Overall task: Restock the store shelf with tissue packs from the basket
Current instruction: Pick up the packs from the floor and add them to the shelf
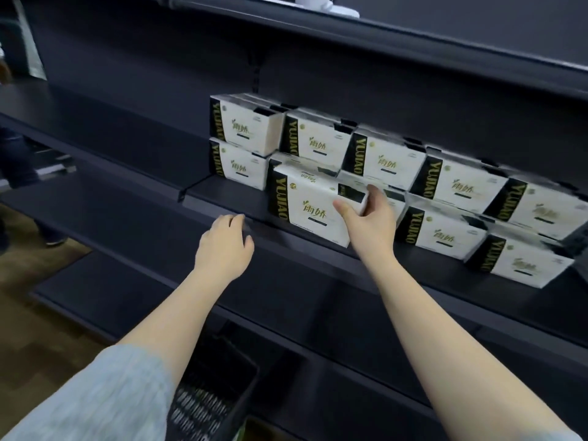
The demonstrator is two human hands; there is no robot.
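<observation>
A white and black tissue pack point(305, 202) stands at the front of the dark shelf point(229, 198). My right hand point(366, 218) grips its right end, thumb on the front face and fingers over the top. Several more tissue packs point(391, 160) are stacked in two rows behind it and to its right. My left hand point(222, 243) hovers at the shelf's front edge, left of the pack, fingers curled and holding nothing. The black basket point(219, 386) sits low between my arms, its inside mostly hidden.
Bare dark shelf space stretches left of the packs. Another shelf point(413, 39) runs above, with a white object point(318, 3) on it. Lower shelves point(350, 313) sit beneath. Wooden floor point(38, 329) and another person's legs point(19, 160) are at the left.
</observation>
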